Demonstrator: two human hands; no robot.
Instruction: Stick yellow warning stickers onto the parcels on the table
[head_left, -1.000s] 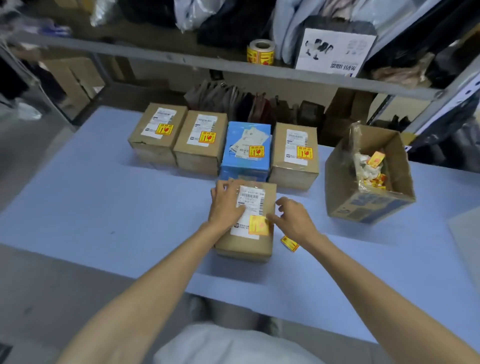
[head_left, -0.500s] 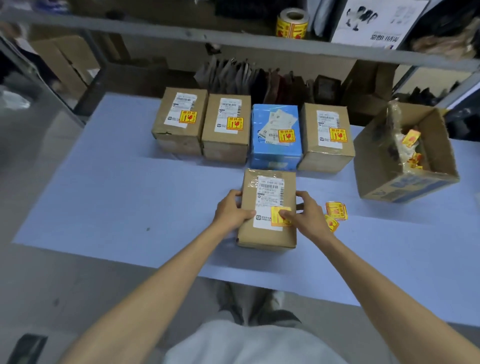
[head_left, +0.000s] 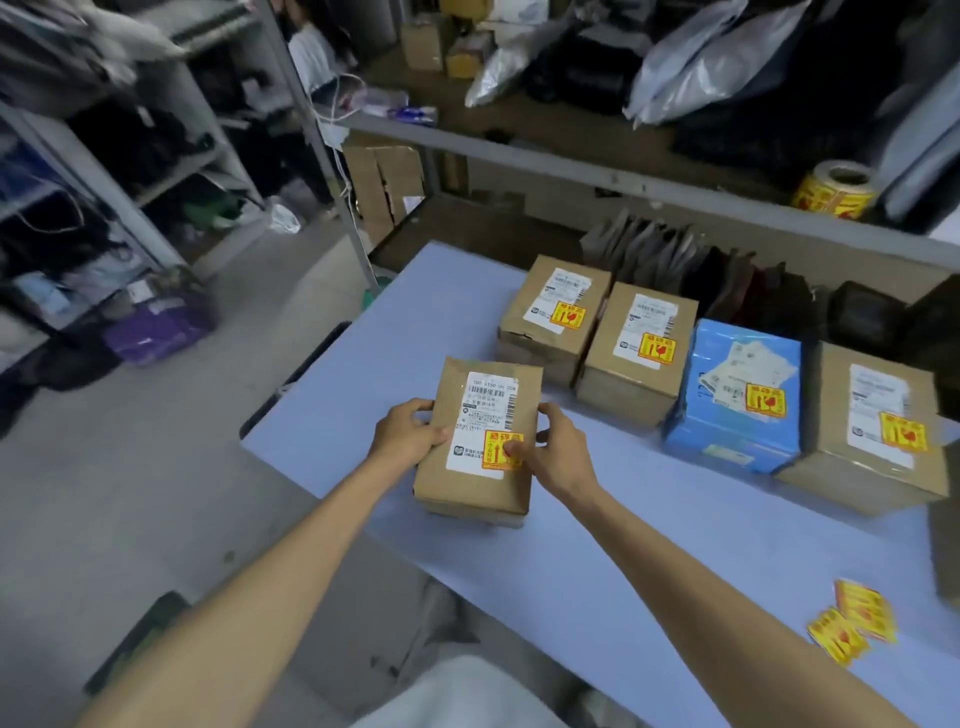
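Observation:
A brown parcel (head_left: 480, 483) with a white label and a yellow warning sticker (head_left: 497, 448) is held near the left end of the blue table (head_left: 597, 561). My left hand (head_left: 405, 434) grips its left edge. My right hand (head_left: 561, 452) grips its right edge, thumb on the sticker. Behind it stands a row of stickered parcels: two brown ones (head_left: 550, 332) (head_left: 631, 364), a blue one (head_left: 737, 410), another brown one (head_left: 867, 447). Loose yellow stickers (head_left: 852, 623) lie on the table at the right.
A roll of yellow stickers (head_left: 836, 195) stands on the grey shelf (head_left: 597, 176) above the table. Dark bags and paper sleeves (head_left: 675, 260) line the back. Metal racks (head_left: 130, 171) with goods stand to the left across a grey floor. A dark object (head_left: 140, 639) lies on the floor.
The view has swung left. Both hands have carried the brown parcel left, away from the loose stickers, toward the table's left end. The open carton has left the view.

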